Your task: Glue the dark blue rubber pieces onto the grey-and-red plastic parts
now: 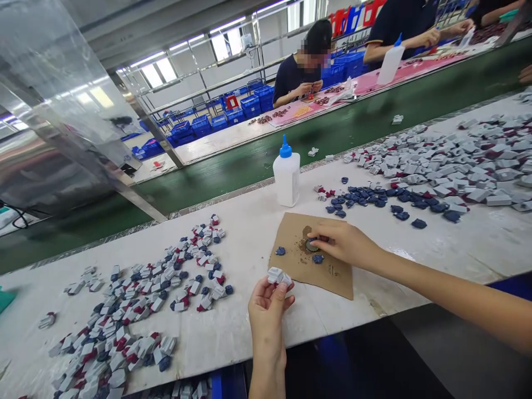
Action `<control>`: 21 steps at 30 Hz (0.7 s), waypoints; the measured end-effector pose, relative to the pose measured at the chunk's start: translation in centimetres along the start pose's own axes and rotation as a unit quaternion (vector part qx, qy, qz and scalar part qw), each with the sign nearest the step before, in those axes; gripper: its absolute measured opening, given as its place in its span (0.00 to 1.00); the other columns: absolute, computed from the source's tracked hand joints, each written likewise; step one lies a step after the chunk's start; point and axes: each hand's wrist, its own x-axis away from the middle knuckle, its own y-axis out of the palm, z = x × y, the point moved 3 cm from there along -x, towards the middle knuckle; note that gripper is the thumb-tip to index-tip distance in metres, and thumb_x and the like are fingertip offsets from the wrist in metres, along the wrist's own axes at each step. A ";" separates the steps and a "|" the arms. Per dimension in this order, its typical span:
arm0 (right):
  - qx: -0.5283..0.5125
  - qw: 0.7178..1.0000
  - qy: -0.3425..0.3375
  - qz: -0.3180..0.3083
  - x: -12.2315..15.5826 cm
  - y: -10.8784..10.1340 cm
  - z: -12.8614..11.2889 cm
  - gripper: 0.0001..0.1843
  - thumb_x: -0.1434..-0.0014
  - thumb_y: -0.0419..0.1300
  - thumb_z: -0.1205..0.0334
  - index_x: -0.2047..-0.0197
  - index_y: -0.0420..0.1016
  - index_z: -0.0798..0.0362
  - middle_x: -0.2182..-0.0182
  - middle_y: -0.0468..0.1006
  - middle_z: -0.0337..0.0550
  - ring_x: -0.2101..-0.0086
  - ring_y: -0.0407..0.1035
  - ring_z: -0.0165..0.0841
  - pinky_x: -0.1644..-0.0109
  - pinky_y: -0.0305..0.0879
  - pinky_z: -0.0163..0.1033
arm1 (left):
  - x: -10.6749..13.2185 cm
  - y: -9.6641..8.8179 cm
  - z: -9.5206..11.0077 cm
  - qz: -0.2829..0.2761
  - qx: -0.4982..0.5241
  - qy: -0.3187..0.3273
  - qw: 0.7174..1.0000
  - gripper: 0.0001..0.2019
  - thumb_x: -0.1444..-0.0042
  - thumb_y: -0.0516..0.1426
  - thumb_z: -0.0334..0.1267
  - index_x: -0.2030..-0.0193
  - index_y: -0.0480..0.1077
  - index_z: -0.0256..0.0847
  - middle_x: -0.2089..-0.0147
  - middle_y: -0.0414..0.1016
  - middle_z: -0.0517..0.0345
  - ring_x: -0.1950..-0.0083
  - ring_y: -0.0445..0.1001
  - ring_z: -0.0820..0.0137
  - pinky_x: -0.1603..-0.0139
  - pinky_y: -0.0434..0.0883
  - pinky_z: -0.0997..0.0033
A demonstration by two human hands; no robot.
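Observation:
Near the table's front edge, my left hand (271, 299) pinches a small light-grey plastic part (279, 276) between thumb and fingers. My right hand (343, 242) reaches in from the right, its fingers pressed round a small dark-blue piece (312, 240), mostly hidden by them. That piece is held right at a small round cap (311, 245) on a brown cardboard sheet (336, 285); whether it touches the cap I cannot tell. Brown stains surround the cap. Two loose dark-blue pieces, one at the left (280, 251) and one in front of the cap (318, 259), lie on the cardboard.
A white bottle (287, 180) with a blue nozzle stands behind the cardboard. Grey, red and blue parts (124, 316) spread over the left. At right lie dark-blue pieces (369, 197) and a large heap of grey parts (457, 160). A green conveyor belt (233, 174) runs behind; people work beyond it.

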 end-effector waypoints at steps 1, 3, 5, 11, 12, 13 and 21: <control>-0.002 1.000 -0.007 0.003 0.0 0.4 0.2 0.10 0.40 0.52 0.60 0.65 0.73 0.52 0.64 0.77 0.45 0.62 0.71 0.37 0.61 0.66 0.41 | 0.1 0.1 0.0 0.003 0.007 0.003 1.000 0.18 0.64 0.70 0.39 0.66 0.74 0.36 0.67 0.78 0.55 0.65 0.78 0.71 0.71 0.72 0.81; -0.008 1.000 -0.019 0.006 0.1 0.9 0.7 0.12 0.39 0.51 0.58 0.65 0.74 0.52 0.64 0.77 0.46 0.62 0.71 0.38 0.60 0.67 0.42 | 0.3 0.1 -0.1 0.004 0.010 0.001 1.000 0.17 0.64 0.70 0.38 0.67 0.74 0.36 0.67 0.79 0.54 0.64 0.78 0.70 0.71 0.72 0.81; -0.012 1.000 -0.027 0.011 0.3 1.1 0.9 0.14 0.37 0.49 0.58 0.63 0.75 0.53 0.63 0.77 0.47 0.62 0.71 0.38 0.60 0.68 0.42 | 0.3 0.1 -0.3 0.002 0.008 -0.007 1.000 0.16 0.64 0.70 0.38 0.67 0.74 0.36 0.66 0.79 0.54 0.62 0.78 0.69 0.70 0.72 0.80; -0.019 0.999 -0.045 0.019 1.0 1.0 0.7 0.16 0.37 0.48 0.60 0.60 0.77 0.52 0.61 0.78 0.46 0.60 0.73 0.37 0.57 0.70 0.42 | 0.1 0.4 -0.4 -0.023 -0.010 -0.020 0.999 0.15 0.64 0.70 0.37 0.67 0.75 0.36 0.63 0.79 0.53 0.60 0.77 0.71 0.66 0.72 0.80; -0.019 0.999 -0.044 0.022 1.0 1.0 0.7 0.15 0.37 0.48 0.60 0.61 0.77 0.52 0.61 0.79 0.45 0.60 0.73 0.37 0.57 0.71 0.42 | 0.1 0.5 -0.4 -0.026 -0.013 -0.022 0.999 0.15 0.64 0.70 0.37 0.68 0.75 0.36 0.63 0.79 0.53 0.60 0.77 0.71 0.66 0.72 0.80; -0.018 0.999 -0.040 0.027 1.1 1.0 0.7 0.15 0.37 0.49 0.60 0.61 0.77 0.52 0.61 0.79 0.45 0.60 0.73 0.36 0.57 0.71 0.41 | 0.1 0.5 -0.4 -0.026 -0.014 -0.023 0.999 0.15 0.64 0.70 0.37 0.68 0.75 0.36 0.63 0.79 0.53 0.60 0.77 0.70 0.66 0.72 0.79; 0.025 0.999 -0.020 0.029 0.4 0.6 0.6 0.16 0.38 0.49 0.60 0.57 0.77 0.51 0.61 0.77 0.46 0.61 0.70 0.38 0.63 0.67 0.41 | 0.2 1.0 -0.5 -0.017 -0.016 -0.011 1.000 0.15 0.64 0.69 0.38 0.69 0.75 0.36 0.65 0.79 0.51 0.60 0.78 0.65 0.68 0.71 0.77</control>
